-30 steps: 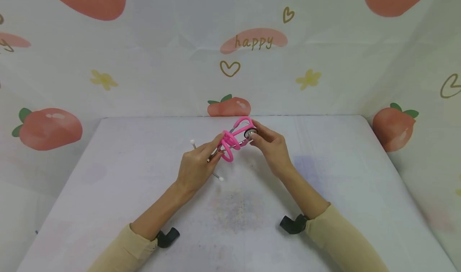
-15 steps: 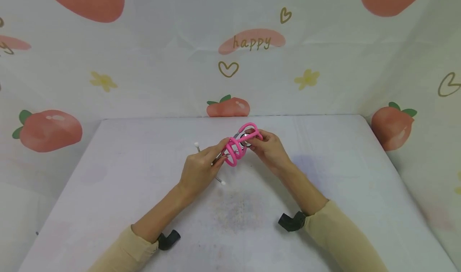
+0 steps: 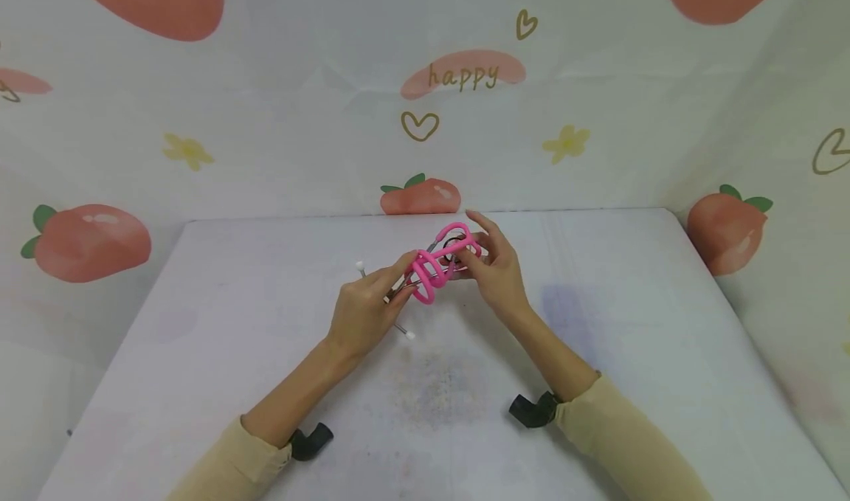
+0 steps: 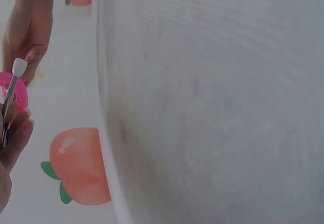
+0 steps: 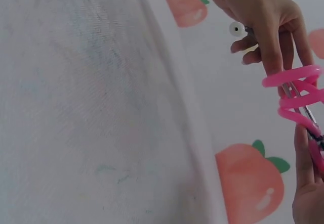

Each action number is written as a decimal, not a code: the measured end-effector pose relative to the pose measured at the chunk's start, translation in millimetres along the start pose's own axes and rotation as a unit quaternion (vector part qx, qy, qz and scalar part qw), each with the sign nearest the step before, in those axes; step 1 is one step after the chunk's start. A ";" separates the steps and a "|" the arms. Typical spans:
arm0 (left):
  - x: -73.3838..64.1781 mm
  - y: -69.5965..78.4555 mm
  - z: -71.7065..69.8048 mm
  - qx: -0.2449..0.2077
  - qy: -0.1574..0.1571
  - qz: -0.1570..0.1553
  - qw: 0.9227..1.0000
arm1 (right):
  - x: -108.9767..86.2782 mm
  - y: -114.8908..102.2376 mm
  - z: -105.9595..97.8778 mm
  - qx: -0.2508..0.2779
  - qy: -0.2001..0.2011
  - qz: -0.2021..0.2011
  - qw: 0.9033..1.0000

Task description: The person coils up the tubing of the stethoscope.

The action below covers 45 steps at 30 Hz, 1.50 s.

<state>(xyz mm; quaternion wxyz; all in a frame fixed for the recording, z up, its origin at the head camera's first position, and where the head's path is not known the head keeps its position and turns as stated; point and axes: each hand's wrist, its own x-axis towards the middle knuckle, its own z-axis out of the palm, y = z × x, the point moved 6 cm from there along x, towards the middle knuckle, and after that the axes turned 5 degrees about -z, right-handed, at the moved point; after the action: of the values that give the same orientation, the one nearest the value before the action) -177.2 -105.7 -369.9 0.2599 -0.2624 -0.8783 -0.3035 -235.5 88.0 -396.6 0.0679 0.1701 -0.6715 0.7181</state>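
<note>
A stethoscope (image 3: pixel 454 248) with pink tubing is held above the white table between both hands. Its tubing winds in coils (image 5: pixel 301 101) around the metal ear tubes. My left hand (image 3: pixel 361 309) grips those tubes at the left end of the coils, thumb and fingers on either side. White ear tips (image 3: pixel 359 265) stick out beyond that hand, one above it and one below. My right hand (image 3: pixel 501 276) holds the right end, by the tubing loop and the dark-rimmed chest piece, with the thumb in front and the index finger raised away. Fingers partly hide the chest piece.
A white cloth-covered table (image 3: pixel 265 265) lies under the hands, with faint stains on its surface. Behind it hangs a white backdrop (image 3: pixel 299 154) printed with peaches, hearts and flowers. Black wrist mounts (image 3: pixel 312 442) sit at both sleeve cuffs.
The right fingers have shifted around the chest piece and tubing loop, and the right index finger has lifted and straightened. The left hand keeps its grip, nearly unmoved.
</note>
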 end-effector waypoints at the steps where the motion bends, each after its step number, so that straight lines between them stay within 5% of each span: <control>1: 0.1 -0.2 -0.2 -0.001 0.001 -0.002 1.000 | 0.1 -2.2 0.7 0.004 -0.002 -0.013 1.000; 15: -3.1 -1.6 2.0 -0.005 -0.003 -0.002 1.000 | -1.2 -1.1 0.6 0.016 -0.008 -0.030 0.999; 26: -3.5 -1.6 3.3 -0.010 -0.003 -0.005 1.000 | -7.8 -37.7 11.3 -0.095 0.004 -0.066 0.993; 34: -1.4 -1.0 2.1 -0.018 -0.001 -0.004 1.000 | -4.4 -10.9 4.2 -0.140 0.038 -0.093 0.985; 45: -1.1 -2.3 1.7 -0.023 -0.020 -0.002 1.000 | -5.1 -12.2 1.6 -0.206 0.039 -0.131 0.969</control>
<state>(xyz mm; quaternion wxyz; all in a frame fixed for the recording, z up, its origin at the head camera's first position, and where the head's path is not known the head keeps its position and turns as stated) -178.4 -106.5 -372.6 0.2356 -0.2727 -0.8767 -0.3186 -226.5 88.2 -386.8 0.2215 0.2109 -0.7733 0.5554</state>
